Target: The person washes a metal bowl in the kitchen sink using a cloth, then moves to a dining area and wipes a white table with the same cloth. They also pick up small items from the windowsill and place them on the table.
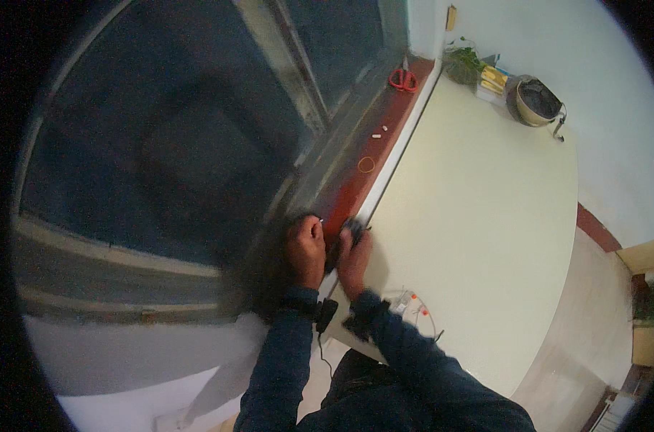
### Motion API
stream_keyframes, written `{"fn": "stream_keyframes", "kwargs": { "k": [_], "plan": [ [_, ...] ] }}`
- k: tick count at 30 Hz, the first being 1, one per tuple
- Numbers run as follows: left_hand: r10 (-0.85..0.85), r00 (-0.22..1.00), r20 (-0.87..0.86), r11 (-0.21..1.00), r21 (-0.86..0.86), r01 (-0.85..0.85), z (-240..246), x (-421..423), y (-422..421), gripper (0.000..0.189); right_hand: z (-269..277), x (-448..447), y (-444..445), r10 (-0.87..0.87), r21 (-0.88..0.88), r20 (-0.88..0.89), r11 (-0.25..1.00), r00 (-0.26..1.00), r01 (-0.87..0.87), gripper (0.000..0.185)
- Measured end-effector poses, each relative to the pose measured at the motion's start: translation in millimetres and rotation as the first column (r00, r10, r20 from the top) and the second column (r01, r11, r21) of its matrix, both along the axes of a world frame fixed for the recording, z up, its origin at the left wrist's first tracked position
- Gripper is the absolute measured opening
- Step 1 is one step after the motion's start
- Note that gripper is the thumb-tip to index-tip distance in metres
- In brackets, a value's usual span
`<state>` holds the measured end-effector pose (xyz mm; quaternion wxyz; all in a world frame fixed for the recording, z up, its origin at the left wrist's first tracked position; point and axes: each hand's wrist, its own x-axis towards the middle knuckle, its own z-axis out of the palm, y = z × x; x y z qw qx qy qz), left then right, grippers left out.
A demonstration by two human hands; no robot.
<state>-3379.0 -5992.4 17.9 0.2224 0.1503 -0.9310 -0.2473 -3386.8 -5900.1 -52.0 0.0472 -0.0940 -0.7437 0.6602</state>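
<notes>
My left hand [307, 251] is curled into a fist over the inner side of the red windowsill [378, 148]. A tiny white piece [321, 220] pokes out at its fingers; most of it is hidden. Close beside it, my right hand [355, 262] grips a small dark object [353, 225] at the sill's edge, too blurred to name. Farther along the sill lie a yellow rubber band [366, 164], two small white pieces [376, 136] and red-handled scissors [403, 80].
A pale table [478, 216] adjoins the sill. At its far end are a green plant [462, 63], a box with yellow items [491, 83] and a bowl-like helmet [537, 102]. Clear tubing with orange parts [418, 310] lies near my right forearm. Left is a dark window [197, 135].
</notes>
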Motion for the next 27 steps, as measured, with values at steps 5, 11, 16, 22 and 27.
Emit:
{"fn": "stream_keyframes", "kwargs": {
  "k": [5, 11, 16, 22, 27],
  "plan": [
    [-0.021, 0.995, 0.094, 0.999, 0.035, 0.018, 9, -11, 5, 0.018, 15, 29, 15, 0.140, 0.013, 0.021, 0.990, 0.990, -0.141, 0.038],
    [-0.106, 0.993, 0.050, 0.964, -0.239, 0.115, 33, -51, 17, 0.027, 26, -91, 40, 0.021, 0.141, -0.024, 0.990, 0.999, -0.018, 0.046],
    [-0.285, 0.957, 0.052, 0.929, -0.233, 0.289, 32, -121, 39, 0.031, 25, -49, 69, 0.138, -0.492, 0.176, 0.870, 0.975, -0.034, 0.040],
    [-0.310, 0.944, 0.114, 0.908, -0.260, 0.329, 13, -160, 49, 0.027, 32, -35, 119, 0.147, -0.729, 0.299, 0.673, 0.943, 0.127, 0.038],
    [-0.293, 0.949, 0.119, 0.942, -0.132, 0.307, 12, -163, 32, 0.014, 40, -50, 149, 0.174, -0.762, 0.284, 0.637, 0.943, 0.112, 0.047]
  ]
}}
